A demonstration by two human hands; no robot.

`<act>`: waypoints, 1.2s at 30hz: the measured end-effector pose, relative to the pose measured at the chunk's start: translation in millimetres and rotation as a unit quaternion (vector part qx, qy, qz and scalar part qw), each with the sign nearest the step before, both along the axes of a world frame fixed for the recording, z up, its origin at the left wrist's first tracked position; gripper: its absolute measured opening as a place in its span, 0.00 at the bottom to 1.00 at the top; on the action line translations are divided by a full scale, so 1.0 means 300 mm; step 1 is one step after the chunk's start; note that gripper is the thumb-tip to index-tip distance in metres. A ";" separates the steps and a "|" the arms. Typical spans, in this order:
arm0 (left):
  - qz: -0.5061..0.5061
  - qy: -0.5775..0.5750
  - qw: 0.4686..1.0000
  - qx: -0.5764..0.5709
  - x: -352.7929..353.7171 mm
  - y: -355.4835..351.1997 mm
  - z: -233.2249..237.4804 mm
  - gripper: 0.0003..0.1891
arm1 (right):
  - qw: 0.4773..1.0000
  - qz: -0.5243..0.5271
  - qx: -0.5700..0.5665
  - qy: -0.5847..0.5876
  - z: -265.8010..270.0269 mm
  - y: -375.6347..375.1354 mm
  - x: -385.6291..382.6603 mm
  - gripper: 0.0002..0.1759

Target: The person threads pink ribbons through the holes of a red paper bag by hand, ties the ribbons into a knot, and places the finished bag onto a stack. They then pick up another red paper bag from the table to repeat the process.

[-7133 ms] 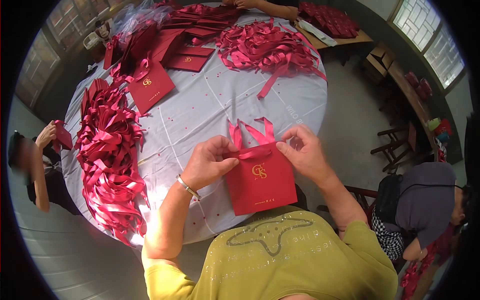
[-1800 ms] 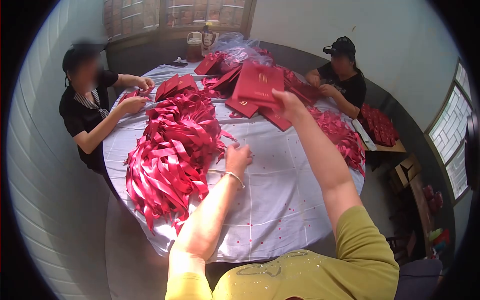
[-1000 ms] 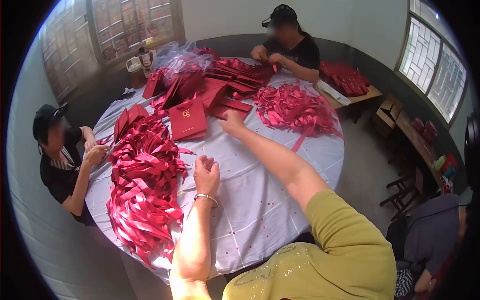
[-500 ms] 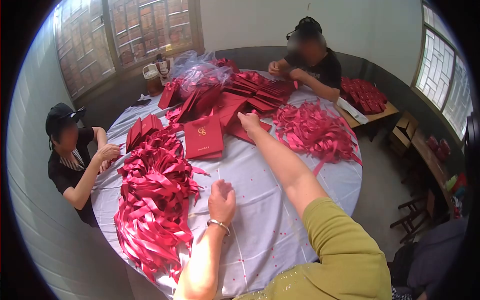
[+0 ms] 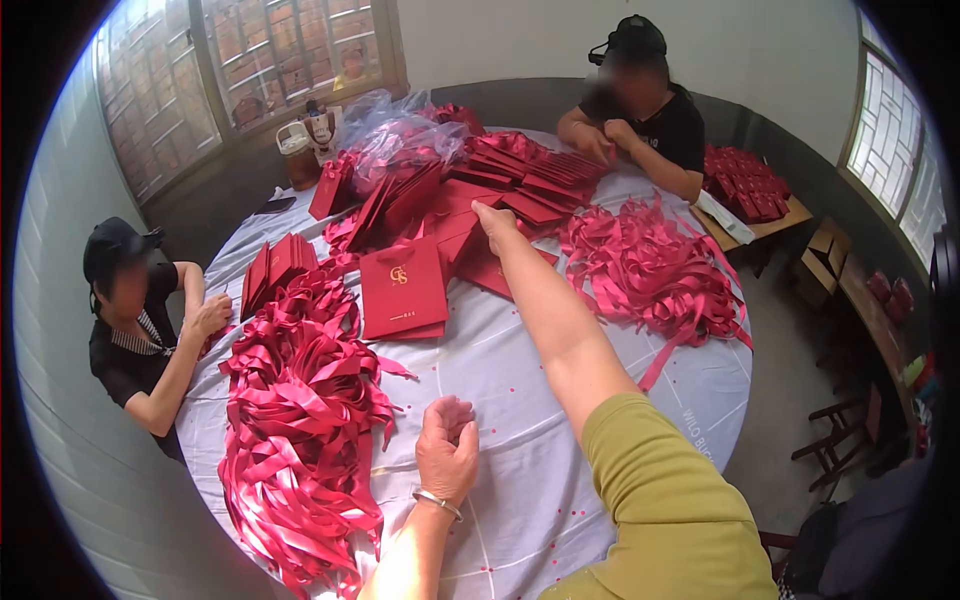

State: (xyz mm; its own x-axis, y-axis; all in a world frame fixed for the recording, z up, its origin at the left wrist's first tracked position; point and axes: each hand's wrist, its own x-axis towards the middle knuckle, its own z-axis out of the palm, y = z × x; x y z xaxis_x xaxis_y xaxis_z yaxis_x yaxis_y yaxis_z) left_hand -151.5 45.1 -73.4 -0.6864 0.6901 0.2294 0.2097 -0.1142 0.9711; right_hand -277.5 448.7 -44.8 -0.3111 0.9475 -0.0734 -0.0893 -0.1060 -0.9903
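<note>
Head view, right hand [image 5: 490,218]: arm stretched far over the table, fingers laid on the fanned flat bags [image 5: 520,205]. Whether they pinch one cannot be told.
Left hand [image 5: 447,452]: knuckles up, fingers loosely curled in, resting on the white cloth [image 5: 520,380] beside the near ribbon heap [image 5: 295,430].
Materials: stiff matte red paper bags; glossy, tangled satin ribbon.
Counts: two ribbon heaps, the second [image 5: 650,270] at right; one gold-logo bag [image 5: 402,290] lying face up; two co-workers.
Axis: logo bag lies flat, its long side running away from the wearer.
</note>
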 end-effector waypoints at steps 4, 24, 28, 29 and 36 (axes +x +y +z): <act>-0.005 -0.008 1.000 -0.001 -0.001 0.000 -0.003 0.20 | 0.999 -0.032 0.005 0.016 0.024 -0.012 0.010 0.36; -0.003 0.015 1.000 -0.024 -0.001 0.000 0.001 0.21 | 0.999 0.013 0.043 0.024 0.084 -0.050 0.043 0.38; 0.000 0.017 1.000 -0.018 -0.003 0.001 -0.005 0.21 | 0.994 0.001 0.023 0.111 0.064 -0.060 0.045 0.46; -0.002 0.013 1.000 -0.020 -0.002 0.000 -0.003 0.21 | 0.994 0.003 0.025 0.111 0.054 -0.038 0.035 0.46; -0.004 0.011 1.000 -0.029 -0.001 -0.001 0.007 0.20 | 0.997 -0.025 -0.034 0.062 0.037 0.037 0.016 0.41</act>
